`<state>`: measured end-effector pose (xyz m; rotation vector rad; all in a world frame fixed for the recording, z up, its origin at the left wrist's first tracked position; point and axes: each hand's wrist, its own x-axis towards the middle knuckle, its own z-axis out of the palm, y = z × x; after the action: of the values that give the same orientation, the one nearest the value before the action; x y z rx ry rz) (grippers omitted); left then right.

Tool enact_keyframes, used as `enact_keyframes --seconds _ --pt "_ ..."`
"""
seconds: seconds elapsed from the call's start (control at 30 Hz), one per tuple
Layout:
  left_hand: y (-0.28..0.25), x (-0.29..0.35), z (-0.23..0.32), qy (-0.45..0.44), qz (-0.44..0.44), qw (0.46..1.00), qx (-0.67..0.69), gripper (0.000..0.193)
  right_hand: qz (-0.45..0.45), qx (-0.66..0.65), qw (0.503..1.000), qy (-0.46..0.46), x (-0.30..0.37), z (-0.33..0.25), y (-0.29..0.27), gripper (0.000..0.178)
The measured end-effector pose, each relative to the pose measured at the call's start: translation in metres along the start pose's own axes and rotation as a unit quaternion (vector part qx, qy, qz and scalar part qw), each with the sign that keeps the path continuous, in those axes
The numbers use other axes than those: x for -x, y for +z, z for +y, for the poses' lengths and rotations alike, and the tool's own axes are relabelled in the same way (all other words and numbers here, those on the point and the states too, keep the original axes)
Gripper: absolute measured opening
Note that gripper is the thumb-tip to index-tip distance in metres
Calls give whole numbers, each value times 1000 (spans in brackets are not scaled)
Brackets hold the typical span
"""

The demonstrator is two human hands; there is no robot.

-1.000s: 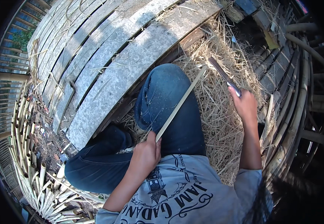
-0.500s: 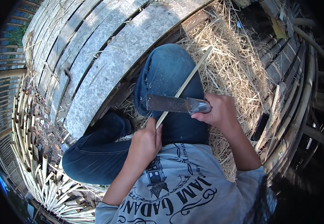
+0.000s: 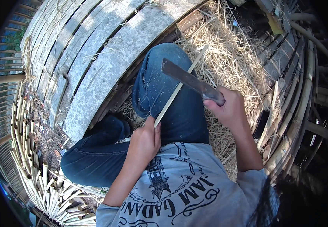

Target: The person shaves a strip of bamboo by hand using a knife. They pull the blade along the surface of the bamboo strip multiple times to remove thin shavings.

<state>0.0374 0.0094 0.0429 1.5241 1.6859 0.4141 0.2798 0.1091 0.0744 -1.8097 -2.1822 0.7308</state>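
My left hand (image 3: 145, 139) pinches the near end of a thin, pale bamboo strip (image 3: 168, 104). The strip slants up and to the right across my raised knee in dark blue jeans (image 3: 170, 60). My right hand (image 3: 228, 107) is wrapped round the handle of a broad, dark-bladed knife (image 3: 183, 77). Its blade lies across the strip around the middle of its length, pointing up and to the left. Whether the edge touches the strip I cannot tell. The handle's end is partly covered by my fingers.
Weathered wooden planks (image 3: 107, 72) form a platform at the upper left. Straw-like shavings (image 3: 228, 56) cover the ground to the right of my knee. Cut bamboo poles (image 3: 27, 151) are stacked at the left, and longer poles (image 3: 298, 109) line the right side.
The knife has moved up and right along the strip, away from my left hand, and its blade has tilted with the tip higher. My left hand keeps its hold, shifting slightly left.
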Motion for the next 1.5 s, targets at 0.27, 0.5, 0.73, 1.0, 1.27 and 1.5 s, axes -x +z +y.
enact_keyframes --seconds 0.27,0.5,0.73,1.0,1.27,1.5 --pt "-2 -2 5 10 21 1000 16 19 19 71 994 -77 -51 52 21 83" --pt "-1 5 4 33 50 998 -31 18 54 173 983 8 -54 67 2 81" --pt "-2 31 -8 3 43 999 -11 17 276 55 911 300 -25 145 -85 66" --pt "3 18 -5 8 35 998 -43 17 -32 86 985 -145 9 -8 48 63" --pt "3 38 -17 5 72 997 -23 19 99 245 951 162 -48 97 -43 75" --pt "4 18 -4 22 32 999 -30 18 61 33 995 -72 16 9 16 65"
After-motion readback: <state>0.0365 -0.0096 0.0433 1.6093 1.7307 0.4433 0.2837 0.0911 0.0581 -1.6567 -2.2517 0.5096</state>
